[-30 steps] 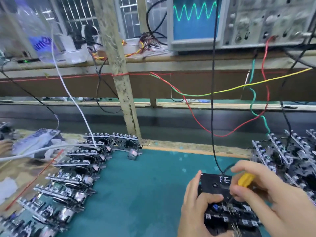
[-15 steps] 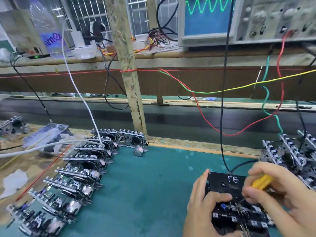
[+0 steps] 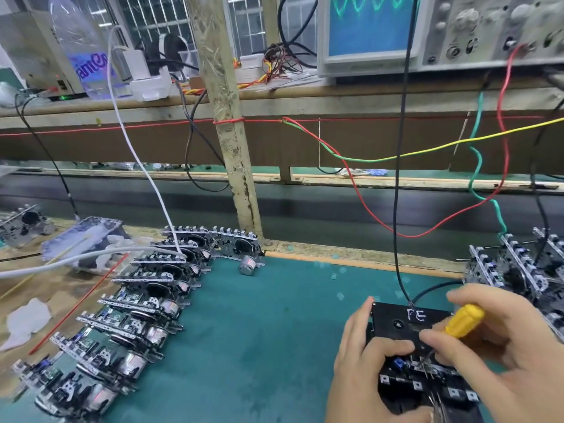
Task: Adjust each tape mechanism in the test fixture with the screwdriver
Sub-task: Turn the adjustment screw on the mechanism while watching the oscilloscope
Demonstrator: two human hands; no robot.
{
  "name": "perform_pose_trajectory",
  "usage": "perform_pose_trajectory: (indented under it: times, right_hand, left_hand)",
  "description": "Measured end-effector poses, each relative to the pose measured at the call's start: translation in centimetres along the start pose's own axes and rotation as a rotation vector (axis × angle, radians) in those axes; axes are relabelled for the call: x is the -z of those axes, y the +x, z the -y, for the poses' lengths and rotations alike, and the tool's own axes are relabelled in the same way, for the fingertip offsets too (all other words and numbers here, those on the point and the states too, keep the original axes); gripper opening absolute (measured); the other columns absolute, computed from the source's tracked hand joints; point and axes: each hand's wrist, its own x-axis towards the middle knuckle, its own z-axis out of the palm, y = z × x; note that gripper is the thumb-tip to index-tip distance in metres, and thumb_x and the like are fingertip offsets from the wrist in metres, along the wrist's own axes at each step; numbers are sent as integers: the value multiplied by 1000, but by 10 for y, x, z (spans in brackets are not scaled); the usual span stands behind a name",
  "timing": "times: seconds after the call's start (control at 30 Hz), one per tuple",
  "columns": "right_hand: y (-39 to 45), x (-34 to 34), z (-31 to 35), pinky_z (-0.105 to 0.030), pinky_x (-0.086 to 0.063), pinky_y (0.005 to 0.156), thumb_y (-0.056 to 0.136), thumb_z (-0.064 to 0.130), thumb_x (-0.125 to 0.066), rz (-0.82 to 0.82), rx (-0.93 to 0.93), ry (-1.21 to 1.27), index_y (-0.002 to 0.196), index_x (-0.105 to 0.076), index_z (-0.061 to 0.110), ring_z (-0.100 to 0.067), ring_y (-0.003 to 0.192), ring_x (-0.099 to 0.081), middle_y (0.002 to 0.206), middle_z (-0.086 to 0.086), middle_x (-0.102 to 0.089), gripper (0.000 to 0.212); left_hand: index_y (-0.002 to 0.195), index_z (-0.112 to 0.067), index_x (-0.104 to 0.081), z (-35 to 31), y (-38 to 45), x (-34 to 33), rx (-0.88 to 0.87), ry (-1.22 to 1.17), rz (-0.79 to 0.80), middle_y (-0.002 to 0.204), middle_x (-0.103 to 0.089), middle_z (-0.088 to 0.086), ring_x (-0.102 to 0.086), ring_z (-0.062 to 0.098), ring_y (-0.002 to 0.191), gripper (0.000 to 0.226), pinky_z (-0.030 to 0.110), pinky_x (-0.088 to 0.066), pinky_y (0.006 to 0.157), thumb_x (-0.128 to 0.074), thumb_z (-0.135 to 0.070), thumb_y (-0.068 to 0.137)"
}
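My right hand, lower right of frame, pinching yellow-handled screwdriver, fingers curled round handle, tip reaching down into tape mechanism seated in black test fixture. My left hand gripping fixture's left edge, thumb curled over top, steadying it. Adjustment likely under way on this unit. Against earlier frames: both grips staying same, screwdriver staying in same spot; view tilting down, oscilloscope sliding toward top edge. Row of mechanisms waiting at lower left.
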Motion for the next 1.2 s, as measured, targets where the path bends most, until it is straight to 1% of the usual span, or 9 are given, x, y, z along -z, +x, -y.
perform_pose_trajectory:
  times: [0.07, 0.13, 0.23, 0.3, 0.4, 0.73, 0.9, 1.07, 1.2]
  right_hand:
    - [7, 2, -9, -14, -54, 69, 90, 40, -65, -134, -13, 8, 61, -64, 65, -8, 54, -65, 49, -7, -56, 38]
    - [17, 7, -21, -21, -53, 87, 86, 76, -55, -6, 43, -77, 61, -66, 54, 5, 64, -66, 58, -4, -61, 35]
    - [15, 22, -27, -23, -52, 94, 100, 23, -64, 4, 72, -126, 93, -71, 26, 8, 73, -69, 79, 7, -75, 10]
    - [5, 21, -11, -17, -53, 87, 95, 15, -62, -47, 207, -210, 107, -68, 34, 1, 93, -72, 104, 14, -76, 23]
    - [3, 24, -15, -26, -54, 74, 89, 10, -73, -104, 218, -245, 94, -66, 30, -11, 81, -71, 91, 11, -73, 21]
    - [8, 10, -34, -13, -45, 63, 78, 18, -87, -297, 185, -187, 78, -60, 28, -10, 67, -61, 75, 11, -64, 29]
    - [7, 15, -33, -16, -44, 66, 85, 19, -80, -308, 89, -64, 75, -61, 24, -5, 66, -58, 74, 8, -63, 23]
    - [2, 41, -43, -21, -35, 91, 103, 49, -36, -145, -21, -211, 87, -61, 28, -3, 93, -54, 89, 14, -63, 36]
    - [-19, 30, -80, -34, -3, 116, 103, 43, -42, -24, -137, -518, 111, -46, 41, 1, 132, -21, 121, 27, -46, 9]
  left_hand:
    - [116, -45, -59, 0, -1, 0, 18, 9, -26, 165, -15, -23, -19, 5, 153, 50, 44, -37, 110, -80, -40, 70]
    - [116, -46, -59, -4, -1, 1, 39, 39, -39, 165, -16, -24, -19, 5, 152, 50, 45, -37, 110, -81, -42, 70]
    - [114, -46, -59, -4, -2, 2, 51, 21, -49, 165, -17, -22, -23, 7, 152, 53, 49, -40, 109, -86, -39, 68]
    - [114, -48, -57, -2, -3, 1, 48, 16, -42, 165, -18, -21, -25, 9, 152, 60, 50, -42, 109, -88, -32, 65]
    - [114, -49, -57, 1, -4, 0, 32, -9, -32, 165, -22, -17, -31, 12, 150, 65, 51, -46, 106, -90, -27, 63]
    - [122, -38, -65, 18, -4, -8, 70, -51, -66, 164, -28, -16, -40, 16, 146, 67, 56, -46, 105, -96, -28, 64]
    - [121, -34, -64, 21, -5, -6, 83, -31, -14, 163, -29, -15, -40, 4, 142, 66, 31, -50, 103, -94, -31, 62]
    - [130, -28, -56, 29, 18, 12, 348, -276, 122, 152, -46, 17, -48, 33, 136, 87, 34, -42, 97, -81, 8, 56]
    - [115, -38, -67, 17, 2, -4, 21, 36, -25, 160, -37, -10, -43, 5, 141, 66, 17, -43, 102, -91, -42, 54]
